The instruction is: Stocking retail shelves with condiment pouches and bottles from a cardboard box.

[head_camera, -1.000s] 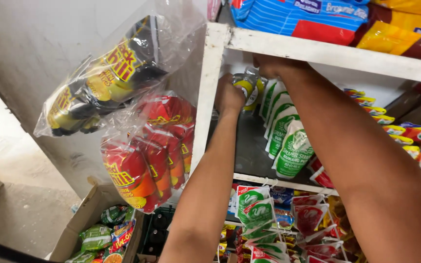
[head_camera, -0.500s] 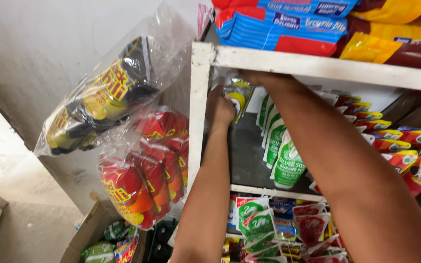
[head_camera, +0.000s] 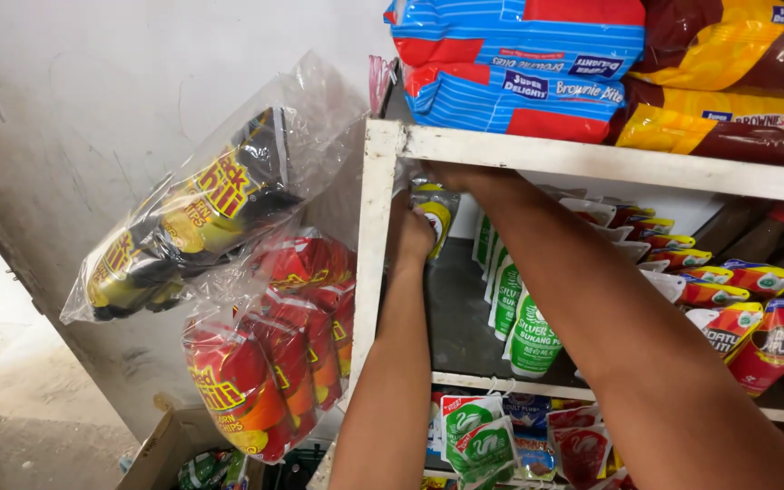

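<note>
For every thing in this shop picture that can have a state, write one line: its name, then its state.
left hand: raised, touching the yellow-green sachet
right hand: raised under the upper shelf, fingers hidden
yellow-green sachet: hanging, between both hands
green-white pouches: upright, in a row
clear bag of red snack packs: sealed, hanging
clear bag of black-yellow snack packs: hanging, tilted
white shelf frame: upright, stocked

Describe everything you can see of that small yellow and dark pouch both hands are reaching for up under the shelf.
The small pouch is a glossy, soft-looking packet, yellow and dark with a silvery top edge. It hangs upright just beneath the white shelf board, at the left end of a row of green and white sachets. The left hand presses against its left side; the right hand reaches its top, largely hidden behind the board. Its lower part shows only partly.
</note>
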